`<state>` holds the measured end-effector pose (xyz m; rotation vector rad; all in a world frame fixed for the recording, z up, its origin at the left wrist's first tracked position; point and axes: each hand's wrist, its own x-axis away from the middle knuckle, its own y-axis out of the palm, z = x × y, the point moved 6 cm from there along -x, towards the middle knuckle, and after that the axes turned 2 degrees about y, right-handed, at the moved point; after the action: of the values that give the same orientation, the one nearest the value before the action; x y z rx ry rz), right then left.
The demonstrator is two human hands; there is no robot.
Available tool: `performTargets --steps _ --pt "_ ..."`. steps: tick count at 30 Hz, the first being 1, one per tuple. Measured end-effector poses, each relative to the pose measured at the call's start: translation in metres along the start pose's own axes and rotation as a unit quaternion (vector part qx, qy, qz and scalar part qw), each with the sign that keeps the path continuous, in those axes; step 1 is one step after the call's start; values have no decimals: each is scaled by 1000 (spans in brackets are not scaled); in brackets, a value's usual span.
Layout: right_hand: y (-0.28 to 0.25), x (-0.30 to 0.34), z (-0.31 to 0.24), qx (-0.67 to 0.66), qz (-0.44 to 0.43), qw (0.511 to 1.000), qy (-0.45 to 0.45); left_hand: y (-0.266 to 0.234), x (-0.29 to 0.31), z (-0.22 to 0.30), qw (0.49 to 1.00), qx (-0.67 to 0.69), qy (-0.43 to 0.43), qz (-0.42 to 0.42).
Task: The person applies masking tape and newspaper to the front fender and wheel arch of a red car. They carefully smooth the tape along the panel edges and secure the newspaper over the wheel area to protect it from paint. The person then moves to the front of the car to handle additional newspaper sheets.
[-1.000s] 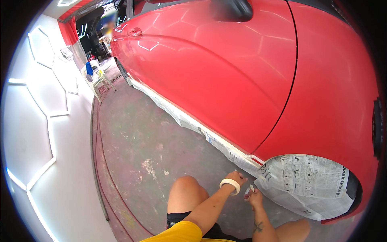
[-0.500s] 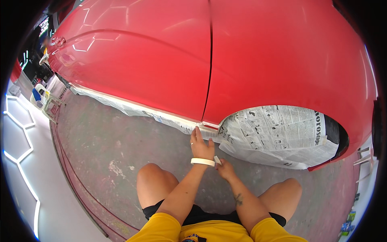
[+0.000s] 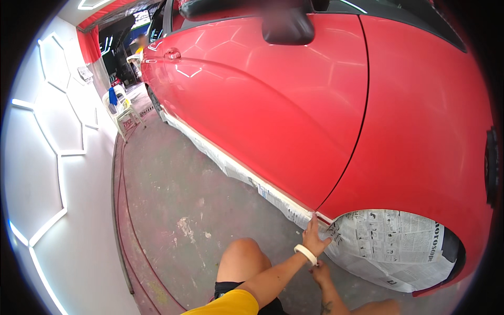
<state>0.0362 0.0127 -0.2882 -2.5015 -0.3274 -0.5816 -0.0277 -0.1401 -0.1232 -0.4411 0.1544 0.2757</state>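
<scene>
Your left hand point(image 3: 316, 242), drawn back a second ago: fingers now extended at sill paper point(image 3: 242, 174), near right end | edge apparently within touch | your right hand point(image 3: 321, 273): hold cannot be told

a glossy red metal car door point(image 3: 252, 121), patterned with pale, broken hexagon reflections, meets a matching smooth red fender point(image 3: 425, 136) at a thin black seam point(image 3: 368, 89); the rounded side mirror point(image 3: 289, 30) is black. off-white newspaper sheets point(image 3: 388, 252) bear dense columns of black and grey print, echoed by a long off-white paper strip point(image 3: 231, 167). a cream, circular roll of tape point(image 3: 305, 254) contrasts with a yellow fabric sleeve point(image 3: 226, 303) and black fabric shorts point(image 3: 224, 289). pinkish tints and whitish blotches mottle the hard grey floor point(image 3: 168, 173). bright white honeycomb light strips point(image 3: 72, 153) pattern a pale, flat wall point(image 3: 89, 220); a bright blue cloth point(image 3: 113, 96) colours a cream plastic chair point(image 3: 122, 111).
</scene>
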Motion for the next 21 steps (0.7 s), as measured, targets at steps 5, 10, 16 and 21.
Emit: performTargets --steps 5,10,16,21 --pt "13 8 -27 -91 -24 995 9 0 2 -19 995 -92 12 -41" --pt "-15 -5 -47 -143 61 986 -62 -2 17 -15 988 -140 20 -67" --pt "-52 19 -118 -148 71 977 -137 -59 -10 -115 973 -27 -193 -126" --pt "-73 27 -147 -211 60 971 -97 -107 -36 -48 971 62 -140 -184"
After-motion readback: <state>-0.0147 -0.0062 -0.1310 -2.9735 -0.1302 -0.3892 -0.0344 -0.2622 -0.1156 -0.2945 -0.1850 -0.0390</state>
